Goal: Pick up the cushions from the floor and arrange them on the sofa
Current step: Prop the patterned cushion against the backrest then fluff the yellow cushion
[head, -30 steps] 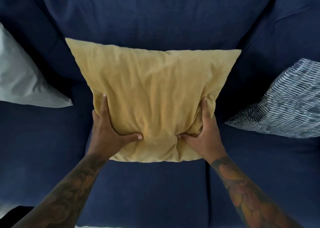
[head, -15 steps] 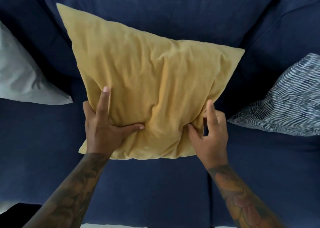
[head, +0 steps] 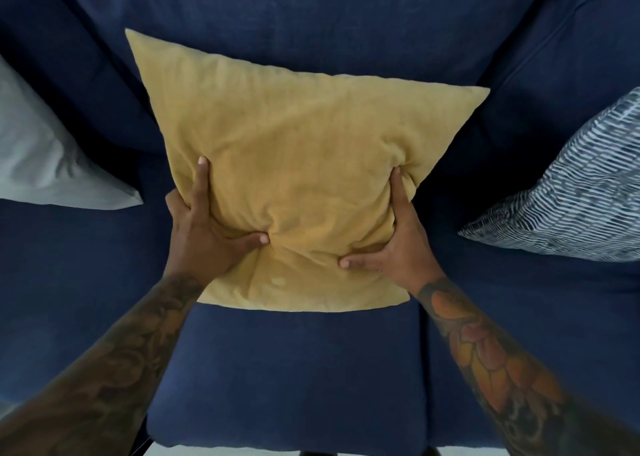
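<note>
A mustard-yellow cushion (head: pixel 294 165) stands in the middle of the dark blue sofa (head: pixel 294 369), leaning back toward the backrest. My left hand (head: pixel 204 234) grips its lower left edge, thumb pressed into the front face. On the lower right edge, my right hand (head: pixel 394 248) holds the same cushion with the thumb digging into the fabric. A pale grey cushion (head: pixel 45 158) rests on the sofa at the left. At the right lies a blue-and-white striped cushion (head: pixel 571 199).
The sofa's backrest (head: pixel 311 16) fills the top of the view. Bare seat shows between the yellow cushion and each side cushion. A strip of light floor (head: pixel 221 451) shows below the sofa's front edge.
The yellow cushion has swung from a tilt to a squarer stance against the backrest. My right hand, half a second ago loose at the edge, now grips the cushion again.
</note>
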